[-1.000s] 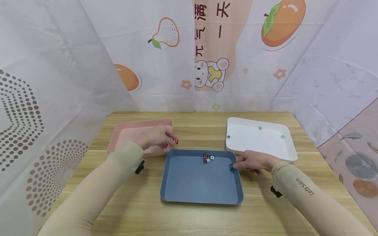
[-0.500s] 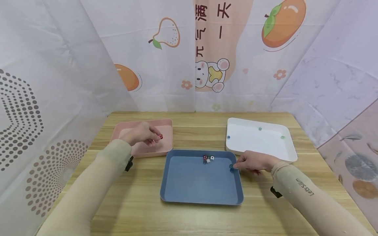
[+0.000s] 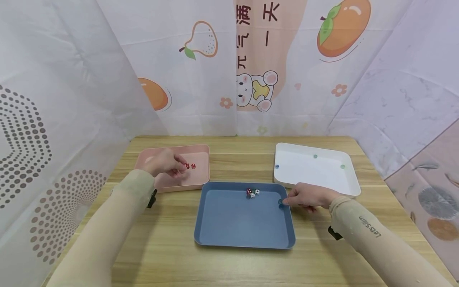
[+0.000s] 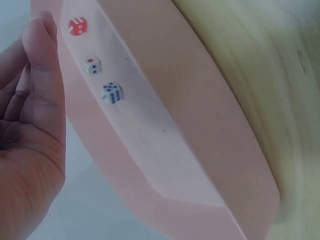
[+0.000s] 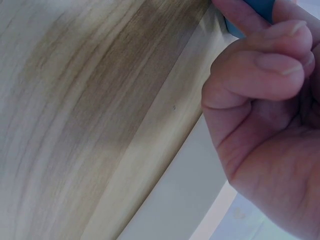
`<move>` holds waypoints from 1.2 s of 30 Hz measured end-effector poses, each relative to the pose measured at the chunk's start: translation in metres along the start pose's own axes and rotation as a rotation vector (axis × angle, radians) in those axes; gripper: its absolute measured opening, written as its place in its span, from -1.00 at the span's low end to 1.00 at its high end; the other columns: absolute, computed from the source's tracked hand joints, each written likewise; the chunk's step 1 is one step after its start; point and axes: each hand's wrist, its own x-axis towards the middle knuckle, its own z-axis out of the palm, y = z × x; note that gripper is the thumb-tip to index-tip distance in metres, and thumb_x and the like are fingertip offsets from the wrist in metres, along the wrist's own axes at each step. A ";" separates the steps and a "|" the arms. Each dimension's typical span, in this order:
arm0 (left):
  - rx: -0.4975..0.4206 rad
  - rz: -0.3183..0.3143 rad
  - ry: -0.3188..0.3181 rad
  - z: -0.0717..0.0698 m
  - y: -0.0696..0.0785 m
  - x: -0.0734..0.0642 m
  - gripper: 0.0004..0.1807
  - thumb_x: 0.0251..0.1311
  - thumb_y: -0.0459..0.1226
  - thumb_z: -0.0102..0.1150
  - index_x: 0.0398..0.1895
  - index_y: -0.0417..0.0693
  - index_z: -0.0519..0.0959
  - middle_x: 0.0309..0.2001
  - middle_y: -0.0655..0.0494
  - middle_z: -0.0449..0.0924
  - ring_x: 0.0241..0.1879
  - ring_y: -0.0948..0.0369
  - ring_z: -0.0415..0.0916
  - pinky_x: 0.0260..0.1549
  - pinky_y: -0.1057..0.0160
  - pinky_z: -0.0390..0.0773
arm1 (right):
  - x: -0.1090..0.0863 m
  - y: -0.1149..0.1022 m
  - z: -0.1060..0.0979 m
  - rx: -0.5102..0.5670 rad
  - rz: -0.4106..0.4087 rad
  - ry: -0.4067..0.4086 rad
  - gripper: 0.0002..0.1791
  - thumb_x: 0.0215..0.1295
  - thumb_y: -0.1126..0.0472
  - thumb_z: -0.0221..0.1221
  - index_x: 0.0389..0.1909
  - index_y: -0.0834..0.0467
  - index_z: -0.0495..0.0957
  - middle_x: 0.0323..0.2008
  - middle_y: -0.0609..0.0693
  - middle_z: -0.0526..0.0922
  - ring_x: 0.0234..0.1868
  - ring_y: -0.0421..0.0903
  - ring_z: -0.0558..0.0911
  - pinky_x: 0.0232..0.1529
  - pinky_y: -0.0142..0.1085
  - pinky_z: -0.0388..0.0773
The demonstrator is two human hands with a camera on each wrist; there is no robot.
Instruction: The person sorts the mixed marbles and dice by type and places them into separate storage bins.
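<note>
In the head view, the left hand [image 3: 165, 162] had shifted slightly leftward over the pink tray [image 3: 202, 157] since the earlier frame, a pinched red die [image 3: 186, 166] at its fingertips; a second red die [image 3: 193, 166] showed just beside it. The right hand [image 3: 311, 195] had stayed at the rim of the blue tray [image 3: 247, 225], fingertips at a blue-green marble [image 3: 280, 202]; whether it gripped that could not be told.

In the left wrist view, thumb and finger met near two white dice [image 4: 112, 93] lying in the pink tray.

In the right wrist view, curled fingers hung above the wooden table [image 5: 95, 100]; their contact was hidden.
</note>
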 end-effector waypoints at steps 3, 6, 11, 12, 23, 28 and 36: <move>-0.002 -0.014 0.004 -0.001 -0.003 0.000 -0.71 0.31 -0.45 0.26 0.06 -0.39 0.62 -0.15 -0.27 0.70 -0.44 0.17 0.62 -0.33 0.24 0.72 | 0.000 -0.001 0.000 -0.003 0.005 0.000 -0.50 0.44 -0.04 0.24 -0.59 0.23 0.51 -0.79 -0.10 0.35 -0.77 -0.19 0.36 -0.70 -0.40 0.26; -0.009 -0.028 0.007 -0.002 -0.006 0.000 -0.71 0.32 -0.46 0.25 0.07 -0.41 0.61 -0.15 -0.26 0.70 -0.45 0.17 0.60 -0.35 0.26 0.71 | 0.000 -0.001 0.000 -0.008 0.005 0.000 -0.50 0.44 -0.04 0.24 -0.59 0.24 0.51 -0.79 -0.10 0.34 -0.77 -0.19 0.36 -0.70 -0.40 0.26; 0.000 -0.054 0.020 -0.002 -0.010 0.002 -0.72 0.33 -0.47 0.22 0.07 -0.43 0.59 -0.22 -0.25 0.70 -0.49 0.17 0.60 -0.36 0.23 0.72 | 0.000 -0.001 0.000 -0.004 -0.004 -0.002 -0.49 0.45 -0.03 0.23 -0.60 0.26 0.49 -0.80 -0.10 0.33 -0.78 -0.19 0.35 -0.71 -0.40 0.25; 0.001 -0.060 0.025 -0.002 -0.011 0.003 -0.72 0.33 -0.47 0.23 0.07 -0.43 0.60 -0.22 -0.24 0.71 -0.50 0.17 0.60 -0.36 0.23 0.72 | 0.000 -0.001 0.000 -0.005 -0.004 -0.001 -0.49 0.45 -0.03 0.23 -0.60 0.26 0.49 -0.80 -0.10 0.33 -0.78 -0.19 0.35 -0.71 -0.40 0.25; 0.014 -0.135 0.058 -0.001 -0.020 0.013 -0.70 0.33 -0.44 0.26 0.09 -0.41 0.59 -0.28 -0.15 0.71 -0.53 0.19 0.60 -0.40 0.27 0.72 | 0.001 0.001 0.000 -0.002 0.009 0.007 -0.50 0.44 -0.04 0.24 -0.58 0.25 0.51 -0.79 -0.10 0.34 -0.76 -0.18 0.36 -0.71 -0.40 0.27; 0.013 -0.158 0.066 0.001 -0.023 0.016 -0.76 0.33 -0.43 0.27 0.01 -0.37 0.64 -0.37 -0.10 0.70 -0.53 0.19 0.60 -0.41 0.26 0.73 | 0.000 0.002 0.000 0.007 0.002 0.006 -0.49 0.44 -0.04 0.24 -0.59 0.26 0.48 -0.79 -0.10 0.33 -0.77 -0.18 0.35 -0.72 -0.40 0.26; 0.044 -0.136 0.069 0.002 -0.022 0.016 -0.78 0.35 -0.44 0.24 -0.01 -0.41 0.65 -0.40 -0.10 0.71 -0.54 0.21 0.63 -0.45 0.27 0.72 | 0.000 0.001 0.000 -0.001 0.011 0.011 -0.51 0.43 -0.05 0.25 -0.58 0.23 0.51 -0.78 -0.09 0.33 -0.77 -0.18 0.36 -0.71 -0.39 0.26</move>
